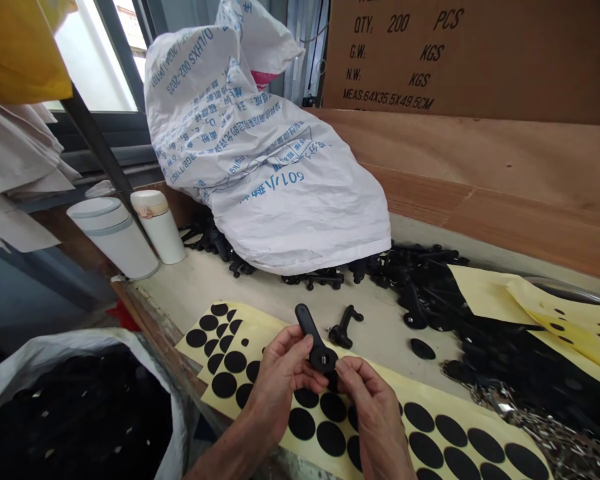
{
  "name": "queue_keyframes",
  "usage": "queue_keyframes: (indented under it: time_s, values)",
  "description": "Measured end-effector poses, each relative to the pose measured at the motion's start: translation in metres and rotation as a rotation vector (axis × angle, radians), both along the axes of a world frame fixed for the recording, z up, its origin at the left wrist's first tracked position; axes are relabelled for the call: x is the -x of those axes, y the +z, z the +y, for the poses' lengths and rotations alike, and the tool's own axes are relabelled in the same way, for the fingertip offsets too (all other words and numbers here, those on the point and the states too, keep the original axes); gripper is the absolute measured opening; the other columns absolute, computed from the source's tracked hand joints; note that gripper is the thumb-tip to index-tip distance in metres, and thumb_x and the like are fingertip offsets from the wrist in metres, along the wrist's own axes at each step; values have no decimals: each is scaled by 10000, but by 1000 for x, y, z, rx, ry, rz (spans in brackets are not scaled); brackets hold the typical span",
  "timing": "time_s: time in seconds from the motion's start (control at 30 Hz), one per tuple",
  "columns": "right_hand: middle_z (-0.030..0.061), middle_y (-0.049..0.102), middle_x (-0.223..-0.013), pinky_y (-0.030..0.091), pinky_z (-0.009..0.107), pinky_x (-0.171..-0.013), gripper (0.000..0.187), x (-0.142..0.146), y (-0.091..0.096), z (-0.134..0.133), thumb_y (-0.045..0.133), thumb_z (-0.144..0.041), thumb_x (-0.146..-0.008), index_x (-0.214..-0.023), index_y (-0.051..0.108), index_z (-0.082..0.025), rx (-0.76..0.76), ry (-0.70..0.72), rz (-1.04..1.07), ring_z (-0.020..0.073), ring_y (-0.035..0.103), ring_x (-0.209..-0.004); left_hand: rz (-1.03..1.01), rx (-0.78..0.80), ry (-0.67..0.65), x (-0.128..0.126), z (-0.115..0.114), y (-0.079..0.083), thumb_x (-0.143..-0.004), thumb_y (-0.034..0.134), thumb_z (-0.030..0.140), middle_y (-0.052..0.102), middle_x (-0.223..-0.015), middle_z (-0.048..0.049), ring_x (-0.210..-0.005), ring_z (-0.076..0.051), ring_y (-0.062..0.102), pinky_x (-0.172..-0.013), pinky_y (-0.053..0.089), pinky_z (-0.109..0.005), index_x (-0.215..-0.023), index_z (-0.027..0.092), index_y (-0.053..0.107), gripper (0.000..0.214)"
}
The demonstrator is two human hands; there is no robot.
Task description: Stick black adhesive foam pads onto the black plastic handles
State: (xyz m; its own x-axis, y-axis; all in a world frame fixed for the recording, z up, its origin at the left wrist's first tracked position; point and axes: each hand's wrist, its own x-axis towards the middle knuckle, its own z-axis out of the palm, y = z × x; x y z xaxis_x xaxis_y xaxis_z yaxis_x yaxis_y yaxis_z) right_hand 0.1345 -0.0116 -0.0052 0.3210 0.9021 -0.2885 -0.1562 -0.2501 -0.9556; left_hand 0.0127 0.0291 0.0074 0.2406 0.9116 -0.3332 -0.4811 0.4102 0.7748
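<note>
A: Where's the lever [314,340]?
B: Raised above the sheet [345,461] near the bench's [260,293] front edge, between the two hands.
A: What does it look like?
B: Matte black: a slim, straight arm with a rounded tip, widening into a flat round end. That end has a square, shiny metal socket, turned up to view.
A: Which way does it point?
B: The long axis runs from front to back, leaning left. The slim tip points to the bench's back edge; the round end is nearer the front.
A: And the hands?
B: The left hand [280,367] pinches it, thumb on top, fingers beneath. The right hand [370,400] has its fingertips at the round end's rim; I can't tell whether they grip it.
A: What's around?
B: The sheet is smooth yellow paper, dotted with flat black discs. Just behind it lies a second lever [346,328], knob toward the back edge. Farther right is a loose disc [423,349]. A crinkled white sack [300,200] covers part of a black heap [415,280] toward the back edge.
</note>
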Motion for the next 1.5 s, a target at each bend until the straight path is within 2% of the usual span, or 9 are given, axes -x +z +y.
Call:
queue_keyframes:
  time_s: [0.33,0.63,0.83,0.93,1.0,1.07,1.27,1.37,1.5]
  values:
    - [-17,569,-645,354,249,-592,305,-4,-15,3,623,-487,-796,-700,594,-199,-65,39,-109,145,456,-630,-5,-19,3,1,-1,-2,-827,640,330,658,-752,-43,-534,-119,621,-484,473,-204,-998,150,570,257]
    - [-21,529,-591,367,246,-504,312,0,-7,3,573,-482,-810,-680,573,-199,-115,45,-265,137,433,-542,42,-73,-13,2,-2,-4,-782,679,230,636,-841,-21,-541,-93,601,-488,463,-196,-1004,157,598,248]
    - [22,581,-740,415,282,-607,242,1,2,-2,476,-365,-901,-720,548,-222,-234,88,-763,173,551,-643,165,-148,43,2,-3,-6,-761,678,213,660,-932,-55,-535,-86,594,-464,445,-183,-989,152,603,247]
    - [60,594,-842,408,325,-662,260,-2,1,-4,377,-328,-948,-855,597,-227,-269,115,-1036,213,581,-737,190,-136,21,3,-4,-4,-761,676,232,659,-848,-42,-466,-71,569,-405,398,-163,-978,142,607,245]
    - [73,606,-862,402,341,-648,303,-7,0,-3,338,-340,-956,-946,622,-234,-231,119,-1096,230,584,-738,164,-104,-7,5,-5,-3,-768,667,243,651,-787,-29,-438,-69,563,-382,374,-152,-984,139,606,247]
    - [73,617,-858,420,341,-649,345,-13,1,0,326,-379,-954,-959,638,-232,-178,113,-964,231,593,-733,137,-71,-18,7,-6,-1,-764,671,248,642,-746,-18,-422,-66,559,-373,364,-146,-977,136,605,249]
    - [-21,569,-632,437,244,-540,324,-6,10,7,486,-503,-889,-840,611,-208,-149,207,-154,143,546,-564,127,-65,-40,7,-9,1,-781,657,274,617,-712,2,-423,-60,545,-373,356,-143,-966,140,580,241]
    - [-48,545,-584,411,215,-494,280,11,10,5,592,-467,-842,-745,554,-207,-179,232,-12,113,512,-508,193,-115,-3,7,-15,2,-797,647,299,603,-740,19,-410,-38,500,-361,332,-136,-949,164,546,227]
    - [-30,580,-602,441,230,-517,248,27,7,-2,542,-439,-879,-802,574,-206,-184,301,-19,129,544,-521,284,-151,40,18,-23,6,-820,626,329,622,-805,12,-373,-9,448,-339,282,-124,-906,177,511,209]
